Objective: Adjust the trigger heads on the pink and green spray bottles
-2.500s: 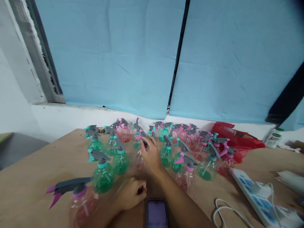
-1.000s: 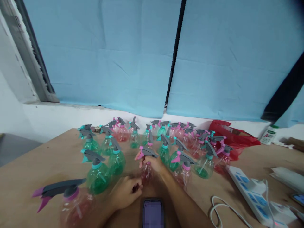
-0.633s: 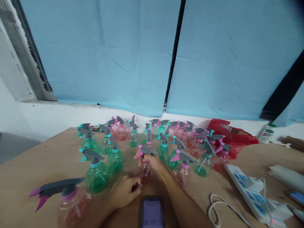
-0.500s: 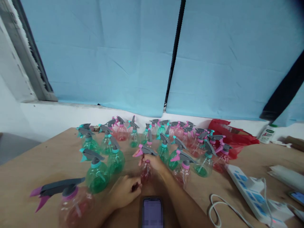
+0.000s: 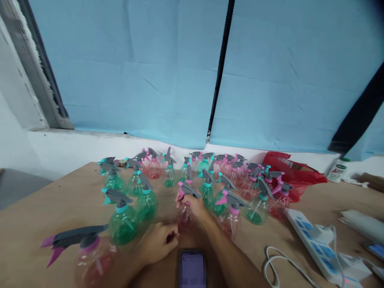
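Near the middle of the table, my right hand (image 5: pixel 194 203) is closed around the neck and grey-and-pink trigger head of a pink spray bottle (image 5: pixel 184 219). The bottle stands upright, its nozzle pointing left. My left hand (image 5: pixel 159 241) rests on the table just left of that bottle's base, curled into a loose fist; nothing shows in it. A green spray bottle (image 5: pixel 123 224) stands beyond the left wrist. Another pink spray bottle (image 5: pixel 97 264) is partly behind the left forearm. To the right of my right hand stands one more pink spray bottle (image 5: pixel 231 220).
Several green and pink spray bottles fill the back of the table, with a red plastic bag (image 5: pixel 295 176) at their right. A phone (image 5: pixel 193 268) lies between my forearms. A power strip (image 5: pixel 318 248) and white cable (image 5: pixel 270 264) are on the right.
The held bottle's trigger head has turned slightly, its nozzle shifting right. My right hand's fingers have moved a little with it. My left hand has stayed in place.
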Motion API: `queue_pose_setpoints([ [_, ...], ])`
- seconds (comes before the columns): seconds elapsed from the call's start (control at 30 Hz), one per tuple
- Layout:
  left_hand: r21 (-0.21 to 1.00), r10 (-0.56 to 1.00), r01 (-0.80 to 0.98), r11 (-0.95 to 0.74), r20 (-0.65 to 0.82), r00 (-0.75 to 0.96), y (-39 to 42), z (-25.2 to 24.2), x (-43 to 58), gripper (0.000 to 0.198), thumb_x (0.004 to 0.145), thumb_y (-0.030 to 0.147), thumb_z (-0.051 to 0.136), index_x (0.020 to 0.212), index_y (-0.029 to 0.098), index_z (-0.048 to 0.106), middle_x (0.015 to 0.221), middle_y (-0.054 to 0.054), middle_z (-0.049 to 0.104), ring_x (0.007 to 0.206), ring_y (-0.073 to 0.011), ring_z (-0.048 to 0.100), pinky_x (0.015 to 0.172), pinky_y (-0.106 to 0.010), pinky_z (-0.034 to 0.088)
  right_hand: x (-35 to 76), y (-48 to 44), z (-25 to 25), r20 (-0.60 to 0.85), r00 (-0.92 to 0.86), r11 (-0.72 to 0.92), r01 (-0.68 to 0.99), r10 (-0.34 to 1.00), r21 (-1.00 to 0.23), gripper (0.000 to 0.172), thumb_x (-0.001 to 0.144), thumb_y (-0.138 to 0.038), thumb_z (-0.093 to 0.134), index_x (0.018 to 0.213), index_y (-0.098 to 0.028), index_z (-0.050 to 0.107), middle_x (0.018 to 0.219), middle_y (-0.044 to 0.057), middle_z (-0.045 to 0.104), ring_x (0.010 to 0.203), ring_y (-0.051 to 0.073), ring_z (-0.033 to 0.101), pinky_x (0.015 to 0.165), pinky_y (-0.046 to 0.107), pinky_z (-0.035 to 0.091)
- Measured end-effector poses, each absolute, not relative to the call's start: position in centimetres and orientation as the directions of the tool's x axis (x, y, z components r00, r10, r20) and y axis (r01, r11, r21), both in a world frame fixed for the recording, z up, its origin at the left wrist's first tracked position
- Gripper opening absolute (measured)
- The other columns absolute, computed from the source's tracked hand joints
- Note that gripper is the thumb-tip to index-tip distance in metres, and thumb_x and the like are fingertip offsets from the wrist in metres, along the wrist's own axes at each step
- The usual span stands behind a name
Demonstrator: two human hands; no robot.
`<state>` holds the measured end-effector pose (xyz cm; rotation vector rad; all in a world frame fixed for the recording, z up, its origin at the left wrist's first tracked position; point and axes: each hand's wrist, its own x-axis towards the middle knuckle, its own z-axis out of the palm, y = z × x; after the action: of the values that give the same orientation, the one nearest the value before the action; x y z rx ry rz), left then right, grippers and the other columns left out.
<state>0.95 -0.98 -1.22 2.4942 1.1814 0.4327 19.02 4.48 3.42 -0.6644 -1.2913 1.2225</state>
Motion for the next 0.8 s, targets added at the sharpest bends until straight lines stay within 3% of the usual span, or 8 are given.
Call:
queue_pose_setpoints([
  [0.1,0.419,0.796,0.698,-0.581,0.113,0.595,-0.9,-1.4,0.9,0.011,0.087,0.021,0.054,0.079,0.022,0.062,0.069,0.005,0.066,0.064,-0.0133,0.059,0.061,-0.025,0.032,18.3,4.9,2.4,0.35,-0.129,0.308,-0.266,0.928,-0.914,0.019,0.064,-0.025,0.055,0.078,-0.021,0.067,0.069,-0.001,0.067,0.052,0.015,0.06,0.054,0.026,0.047],
  [0.23,0.41,0.805,0.714,-0.568,0.093,0.586,-0.9,-1.5,0.9,0.011,0.086,0.021,0.055,0.079,0.022,0.064,0.07,0.004,0.067,0.065,-0.0134,0.059,0.062,-0.025,0.032,17.4,4.9,0.6,0.454,-0.056,0.442,-0.143,0.89,-0.885,0.035,0.076,-0.023,0.061,0.111,-0.025,0.065,0.073,-0.004,0.061,0.064,0.015,0.06,0.062,0.026,0.049],
  [0.33,0.43,0.803,0.703,-0.566,0.097,0.587,-1.0,-1.4,0.9,0.011,0.085,0.02,0.055,0.082,0.022,0.066,0.071,0.004,0.068,0.065,-0.0134,0.059,0.062,-0.024,0.033,17.3,4.4,-0.7,0.574,-0.077,0.572,-0.042,0.815,-0.819,0.046,0.078,-0.016,0.057,0.123,-0.025,0.057,0.093,0.0,0.063,0.083,0.018,0.062,0.081,0.032,0.052],
  [0.47,0.452,0.827,0.713,-0.536,0.11,0.552,-1.0,-1.2,0.9,0.014,0.088,0.022,0.053,0.084,0.023,0.067,0.073,0.003,0.069,0.065,-0.0141,0.061,0.062,-0.024,0.036,17.3,4.0,-1.3,0.634,-0.185,0.66,0.171,0.751,-0.732,0.053,0.085,-0.015,0.055,0.136,-0.021,0.044,0.117,0.007,0.061,0.11,0.022,0.06,0.106,0.042,0.046],
  [0.63,0.477,0.855,0.721,-0.503,0.151,0.497,-0.8,-1.2,0.9,0.022,0.098,0.028,0.048,0.092,0.022,0.069,0.086,-0.001,0.076,0.072,-0.0168,0.068,0.066,-0.026,0.04,16.5,4.0,-0.9,0.655,-0.128,0.616,0.509,0.745,-0.601,0.058,0.095,-0.033,0.062,0.149,-0.02,0.043,0.136,0.015,0.058,0.133,0.032,0.052,0.114,0.052,0.041],
  [0.8,0.463,0.854,0.73,-0.504,0.137,0.502,-0.9,-1.1,1.1,0.023,0.099,0.03,0.05,0.091,0.021,0.07,0.085,-0.002,0.076,0.071,-0.0179,0.068,0.063,-0.027,0.039,15.2,4.1,-0.3,0.614,-0.002,0.473,0.639,0.79,-0.606,0.056,0.095,-0.038,0.065,0.146,-0.02,0.051,0.136,0.016,0.062,0.13,0.037,0.057,0.109,0.054,0.045],
])
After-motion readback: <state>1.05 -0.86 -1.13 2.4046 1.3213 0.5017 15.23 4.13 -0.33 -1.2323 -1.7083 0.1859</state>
